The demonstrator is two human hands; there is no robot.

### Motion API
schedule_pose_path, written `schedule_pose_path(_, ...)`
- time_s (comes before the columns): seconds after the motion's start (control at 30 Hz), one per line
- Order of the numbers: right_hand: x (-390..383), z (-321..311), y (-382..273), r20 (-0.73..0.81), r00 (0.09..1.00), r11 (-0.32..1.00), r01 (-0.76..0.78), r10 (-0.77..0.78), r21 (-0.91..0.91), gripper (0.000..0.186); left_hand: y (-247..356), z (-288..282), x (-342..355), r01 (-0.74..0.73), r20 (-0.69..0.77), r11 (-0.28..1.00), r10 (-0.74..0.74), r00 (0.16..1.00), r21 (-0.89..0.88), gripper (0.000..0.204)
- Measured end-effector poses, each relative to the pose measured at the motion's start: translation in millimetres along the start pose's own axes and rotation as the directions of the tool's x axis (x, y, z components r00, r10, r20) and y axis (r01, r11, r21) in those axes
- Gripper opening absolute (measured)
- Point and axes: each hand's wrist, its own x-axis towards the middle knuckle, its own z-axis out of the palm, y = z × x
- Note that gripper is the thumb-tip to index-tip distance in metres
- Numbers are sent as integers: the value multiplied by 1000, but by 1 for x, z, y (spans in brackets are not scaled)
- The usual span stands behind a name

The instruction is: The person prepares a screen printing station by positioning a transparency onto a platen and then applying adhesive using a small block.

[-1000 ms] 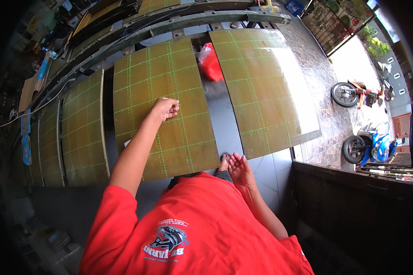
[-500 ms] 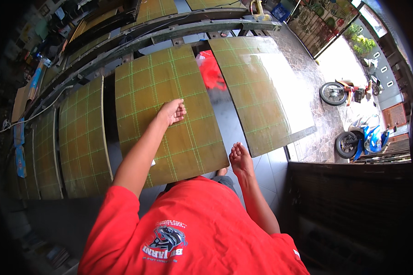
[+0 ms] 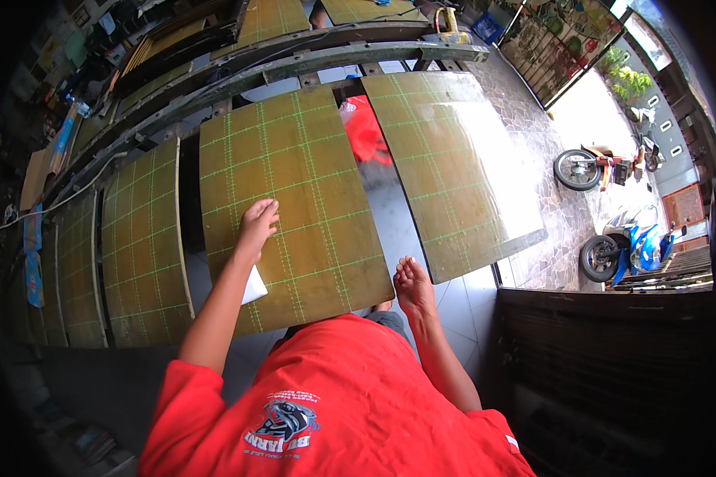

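A flat olive-brown panel (image 3: 302, 159) with a green grid of lines lies in front of me. My left hand (image 3: 258, 226) hovers over or rests on its left part, the fingers loosely bent with nothing visible in them. Partly hidden by that forearm, a small white piece (image 3: 254, 287) like paper or cloth lies at the panel's near left. By the panel's near right corner is my right hand (image 3: 414, 284), palm turned up and fingers half curled, no object visible in it. Beyond a gap on the right lies a second gridded panel (image 3: 445, 171), shiny with glare.
More gridded panels (image 3: 142, 238) line the left side. Dark rails (image 3: 294, 67) run behind them, with a yellowish tool-like object (image 3: 451, 28) on top. A red bag-like thing (image 3: 364, 133) shows in the gap. Motorbikes (image 3: 632, 246) stand outside at right.
My left hand has moved left and nearer to me over the panel, and more of the white piece shows. My right hand has shifted slightly nearer. The view has tilted a little.
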Motion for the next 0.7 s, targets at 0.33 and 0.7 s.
schedule_pose_path(0.33,6,-11,2,10,1000,1000,-20,20,-21,13,-55,-58,-95,-252,-4,499,456,890,829,62)
schedule_pose_path(0.7,-35,-10,-10,-79,979,980,-193,189,-44,31,-45,-54,-114,-207,53,374,383,922,904,105)
